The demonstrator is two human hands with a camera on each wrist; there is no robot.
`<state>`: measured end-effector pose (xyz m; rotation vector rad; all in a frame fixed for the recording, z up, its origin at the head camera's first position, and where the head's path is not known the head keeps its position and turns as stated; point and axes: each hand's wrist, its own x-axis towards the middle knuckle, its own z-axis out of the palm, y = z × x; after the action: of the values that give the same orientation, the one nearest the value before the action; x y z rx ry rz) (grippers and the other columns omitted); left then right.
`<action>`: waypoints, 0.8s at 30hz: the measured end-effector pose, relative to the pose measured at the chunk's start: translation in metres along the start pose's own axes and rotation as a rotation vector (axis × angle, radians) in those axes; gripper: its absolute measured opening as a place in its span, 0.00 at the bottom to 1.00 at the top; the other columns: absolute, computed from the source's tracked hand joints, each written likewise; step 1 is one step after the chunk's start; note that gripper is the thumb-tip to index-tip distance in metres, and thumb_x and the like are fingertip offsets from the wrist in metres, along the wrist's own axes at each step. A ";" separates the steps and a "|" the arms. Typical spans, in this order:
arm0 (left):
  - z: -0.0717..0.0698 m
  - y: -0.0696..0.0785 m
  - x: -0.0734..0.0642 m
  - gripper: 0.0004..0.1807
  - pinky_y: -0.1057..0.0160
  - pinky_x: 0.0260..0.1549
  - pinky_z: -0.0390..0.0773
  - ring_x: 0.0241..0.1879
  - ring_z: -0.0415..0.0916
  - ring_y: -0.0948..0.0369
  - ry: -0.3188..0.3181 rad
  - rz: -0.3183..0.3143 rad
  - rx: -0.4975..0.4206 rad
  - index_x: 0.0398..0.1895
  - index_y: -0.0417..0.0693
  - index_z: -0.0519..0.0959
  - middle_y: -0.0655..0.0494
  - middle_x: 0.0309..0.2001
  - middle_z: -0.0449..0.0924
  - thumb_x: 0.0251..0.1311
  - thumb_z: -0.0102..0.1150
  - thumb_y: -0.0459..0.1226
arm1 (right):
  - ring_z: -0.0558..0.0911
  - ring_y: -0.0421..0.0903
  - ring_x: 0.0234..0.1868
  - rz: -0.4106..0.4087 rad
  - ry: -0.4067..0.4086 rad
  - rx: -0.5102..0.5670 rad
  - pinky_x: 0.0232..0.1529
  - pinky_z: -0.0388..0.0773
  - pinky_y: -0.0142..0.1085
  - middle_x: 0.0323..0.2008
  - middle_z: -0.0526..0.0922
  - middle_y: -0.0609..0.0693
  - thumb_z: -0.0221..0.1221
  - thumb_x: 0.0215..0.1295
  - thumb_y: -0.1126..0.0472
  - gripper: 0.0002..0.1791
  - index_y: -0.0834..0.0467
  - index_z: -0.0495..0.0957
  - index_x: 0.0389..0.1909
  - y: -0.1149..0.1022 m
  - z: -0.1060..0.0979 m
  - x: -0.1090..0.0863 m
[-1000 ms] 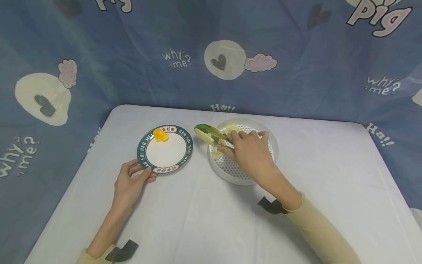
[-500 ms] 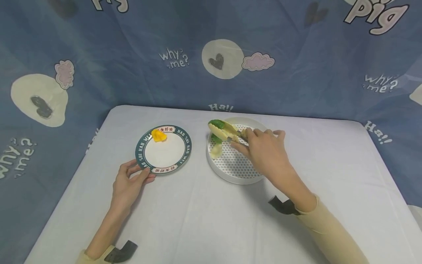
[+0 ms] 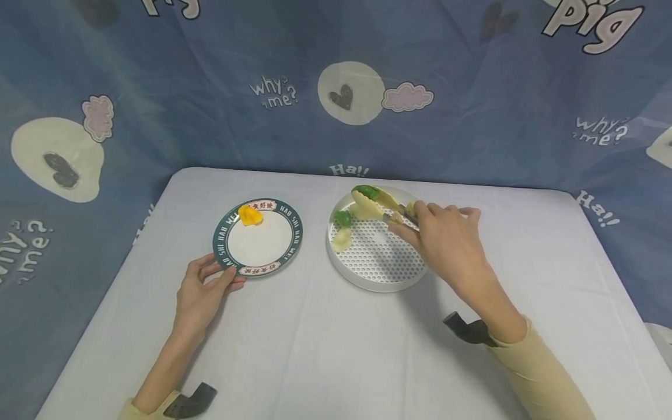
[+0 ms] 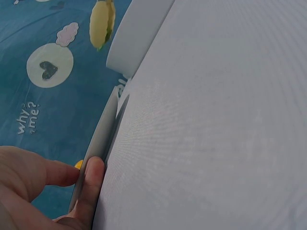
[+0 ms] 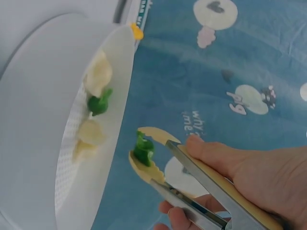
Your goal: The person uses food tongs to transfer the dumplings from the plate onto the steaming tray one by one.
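Note:
My left hand [image 3: 202,297] pinches the near-left rim of a round plate [image 3: 259,245], white with a dark green lettered border. In the left wrist view, thumb and finger lie on either side of the plate's edge. A crumpled yellow piece [image 3: 250,215] sits on the plate's far side. My right hand [image 3: 451,248] grips metal tongs [image 5: 201,182] with pale yellow scalloped tips. Between those tips is a green dumpling-like piece [image 5: 144,151], above the far part of a white perforated tray [image 3: 375,287]. Another green piece [image 3: 343,219] and a pale piece [image 3: 342,240] lie at the tray's left.
More pale pieces [image 5: 91,133] show inside the tray in the right wrist view. The raised tray wall [image 5: 117,96] stands beside the tongs. Plate and tray rest apart on a white-covered table [image 3: 325,356], with a blue patterned cloth [image 3: 231,128] hanging behind.
My right hand has carried the tongs and green piece rightward, from the gap beside the plate to over the tray's far part. My left hand keeps its hold on the plate.

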<state>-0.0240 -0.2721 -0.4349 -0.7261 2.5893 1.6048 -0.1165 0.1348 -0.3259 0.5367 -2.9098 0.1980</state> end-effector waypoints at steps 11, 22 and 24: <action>0.001 0.000 0.000 0.42 0.93 0.43 0.76 0.33 0.87 0.80 0.016 -0.017 0.036 0.87 0.43 0.51 0.38 0.72 0.75 0.80 0.60 0.43 | 0.84 0.61 0.32 0.002 0.008 0.007 0.55 0.76 0.74 0.25 0.77 0.52 0.59 0.77 0.33 0.30 0.60 0.78 0.39 0.001 -0.004 -0.003; 0.001 -0.001 0.001 0.42 0.94 0.42 0.76 0.33 0.87 0.80 0.017 -0.011 0.028 0.87 0.43 0.51 0.38 0.72 0.75 0.79 0.61 0.43 | 0.84 0.63 0.31 0.014 0.001 0.008 0.43 0.74 0.60 0.27 0.82 0.57 0.58 0.71 0.25 0.40 0.63 0.81 0.44 -0.002 -0.004 -0.001; 0.001 -0.001 0.001 0.42 0.93 0.43 0.77 0.33 0.87 0.80 0.014 -0.011 0.025 0.87 0.43 0.51 0.38 0.72 0.75 0.79 0.60 0.43 | 0.86 0.65 0.34 0.019 -0.017 0.011 0.44 0.75 0.62 0.30 0.85 0.58 0.58 0.71 0.25 0.41 0.63 0.81 0.47 -0.003 -0.003 0.000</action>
<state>-0.0244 -0.2718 -0.4364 -0.7514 2.6049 1.5678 -0.1148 0.1321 -0.3224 0.5151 -2.9330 0.2135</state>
